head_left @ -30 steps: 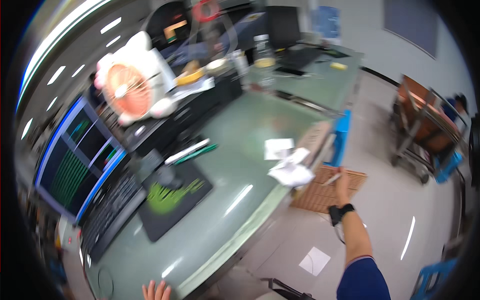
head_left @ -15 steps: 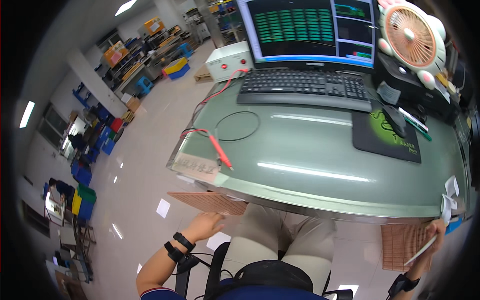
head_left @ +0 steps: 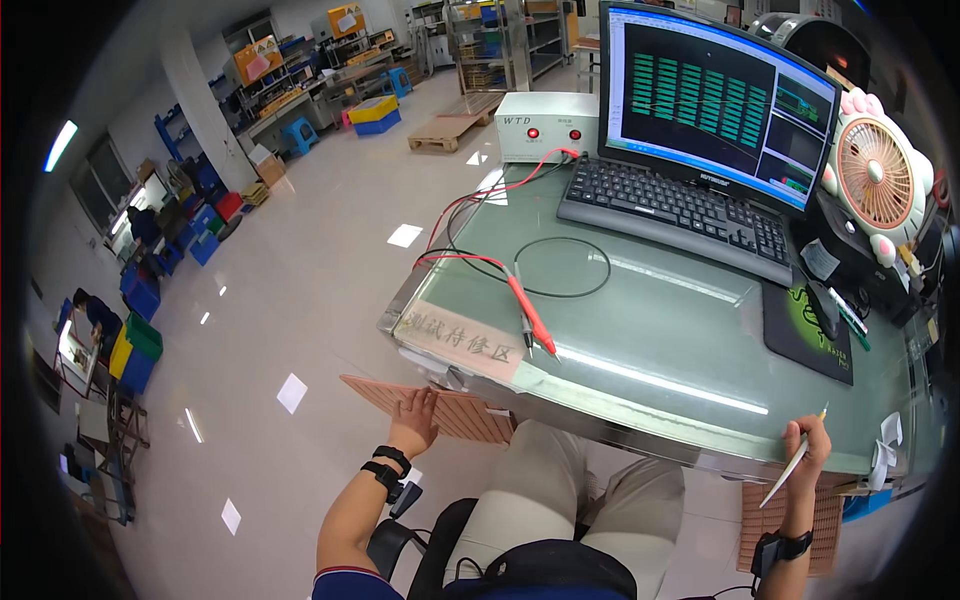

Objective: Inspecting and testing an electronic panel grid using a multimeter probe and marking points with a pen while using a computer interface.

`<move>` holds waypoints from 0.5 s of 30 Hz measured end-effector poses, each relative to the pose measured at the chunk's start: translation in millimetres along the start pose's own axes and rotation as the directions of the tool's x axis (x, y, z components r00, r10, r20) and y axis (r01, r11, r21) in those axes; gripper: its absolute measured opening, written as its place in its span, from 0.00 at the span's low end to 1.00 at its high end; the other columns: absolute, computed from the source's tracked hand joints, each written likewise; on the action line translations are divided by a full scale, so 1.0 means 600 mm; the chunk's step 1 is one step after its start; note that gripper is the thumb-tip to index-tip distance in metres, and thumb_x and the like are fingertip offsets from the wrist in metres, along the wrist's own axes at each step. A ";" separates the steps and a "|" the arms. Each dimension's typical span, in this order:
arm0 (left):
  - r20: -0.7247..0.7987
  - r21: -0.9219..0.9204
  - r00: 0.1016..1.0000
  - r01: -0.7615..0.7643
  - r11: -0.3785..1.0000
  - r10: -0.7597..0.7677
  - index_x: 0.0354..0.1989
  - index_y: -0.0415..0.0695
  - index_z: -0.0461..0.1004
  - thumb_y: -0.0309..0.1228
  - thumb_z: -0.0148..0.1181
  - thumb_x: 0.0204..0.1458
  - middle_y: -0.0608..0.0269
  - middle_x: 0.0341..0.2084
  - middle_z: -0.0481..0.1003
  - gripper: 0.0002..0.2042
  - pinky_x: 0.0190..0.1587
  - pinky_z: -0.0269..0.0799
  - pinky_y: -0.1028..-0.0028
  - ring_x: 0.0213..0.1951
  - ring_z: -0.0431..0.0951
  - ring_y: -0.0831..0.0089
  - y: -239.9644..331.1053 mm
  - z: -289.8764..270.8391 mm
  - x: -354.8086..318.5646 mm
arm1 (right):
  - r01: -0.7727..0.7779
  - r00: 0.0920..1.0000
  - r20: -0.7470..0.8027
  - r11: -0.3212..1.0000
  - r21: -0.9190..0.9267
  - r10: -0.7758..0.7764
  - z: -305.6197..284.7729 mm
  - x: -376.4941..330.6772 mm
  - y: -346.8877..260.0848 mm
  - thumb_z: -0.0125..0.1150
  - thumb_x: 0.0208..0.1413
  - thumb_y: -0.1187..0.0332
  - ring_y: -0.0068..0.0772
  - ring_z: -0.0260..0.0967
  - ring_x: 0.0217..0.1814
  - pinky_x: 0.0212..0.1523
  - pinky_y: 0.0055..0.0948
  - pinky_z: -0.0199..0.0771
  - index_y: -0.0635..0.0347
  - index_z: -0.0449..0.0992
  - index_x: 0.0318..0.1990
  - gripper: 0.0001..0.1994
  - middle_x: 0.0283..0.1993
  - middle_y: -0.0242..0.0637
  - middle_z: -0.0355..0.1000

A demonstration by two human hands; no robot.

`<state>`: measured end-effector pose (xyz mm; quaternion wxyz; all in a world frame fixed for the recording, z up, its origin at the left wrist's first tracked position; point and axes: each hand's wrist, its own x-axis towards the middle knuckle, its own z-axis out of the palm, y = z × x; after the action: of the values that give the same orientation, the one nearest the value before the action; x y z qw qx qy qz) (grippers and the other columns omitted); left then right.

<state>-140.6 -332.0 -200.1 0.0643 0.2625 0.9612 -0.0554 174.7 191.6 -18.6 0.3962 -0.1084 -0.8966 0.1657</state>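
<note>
My left hand [head_left: 413,420] lies with its fingers spread on the near left part of a reddish-brown panel [head_left: 475,422] with a fine grid pattern, jutting out below the table's front edge. Whether the thumb grips the panel is hidden. At the table's right front, my right hand [head_left: 810,440] is closed around a slim white pen-like stick [head_left: 784,478] with a yellowish, pointed end facing up. Below that forearm shows another reddish-brown gridded panel [head_left: 752,535]. On the tabletop lie a red test probe [head_left: 533,318] and a black probe [head_left: 526,330] with their cables.
The green-topped table [head_left: 640,340] carries a white box with red lights [head_left: 548,125], a keyboard [head_left: 670,215], a monitor [head_left: 700,100], a mouse [head_left: 822,310] on a dark pad and a cat-shaped fan [head_left: 876,172]. White crumpled paper [head_left: 885,450] sits at the right corner. A person works far left.
My left hand has come down onto the gridded panel. My right hand has risen over the table's front edge, its stick turned tip up. The view has swung left.
</note>
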 end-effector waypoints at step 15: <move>-0.265 0.052 0.958 -0.099 0.994 0.109 0.59 0.45 0.62 0.34 0.61 0.43 0.57 0.56 0.64 0.31 0.62 0.49 0.44 0.61 0.59 0.58 -0.041 0.045 -0.022 | -0.092 0.996 -0.017 0.995 -0.026 0.092 0.006 -0.002 0.006 0.58 0.54 0.75 0.30 0.61 0.22 0.26 0.26 0.60 0.63 0.65 0.26 0.08 0.21 0.36 0.62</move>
<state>-139.3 -363.2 -222.9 -0.0685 0.3191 0.9446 -0.0342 173.1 193.6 -23.3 0.3939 -0.1562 -0.8896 0.1706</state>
